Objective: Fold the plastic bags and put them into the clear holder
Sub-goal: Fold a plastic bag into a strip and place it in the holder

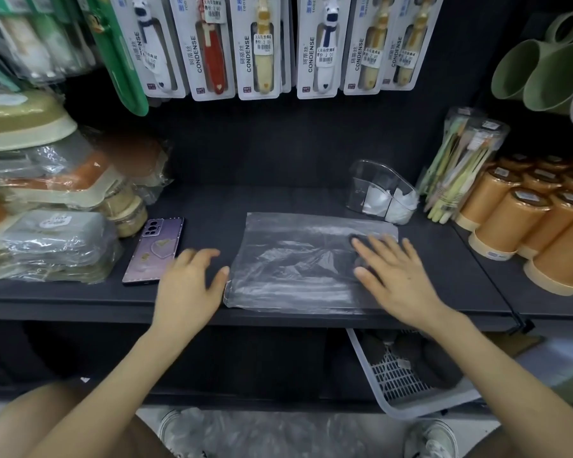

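Observation:
A clear plastic bag (291, 259) lies spread flat on the black shelf (212, 206). My right hand (394, 276) presses on the bag's right part with its fingers straight and spread. Just off the bag's left edge is my left hand (189, 282), fingers loosely bent, thumb close to the bag's lower left corner; it holds nothing. The clear holder (382, 191) stands behind the bag at the right, with white folded bags inside it.
A purple phone (154, 249) lies left of my left hand. Wrapped goods are stacked at the far left, orange cups (523, 219) at the right. Toothbrush packs hang above. A white basket (404, 385) sits below the shelf's front edge. More plastic lies on the floor.

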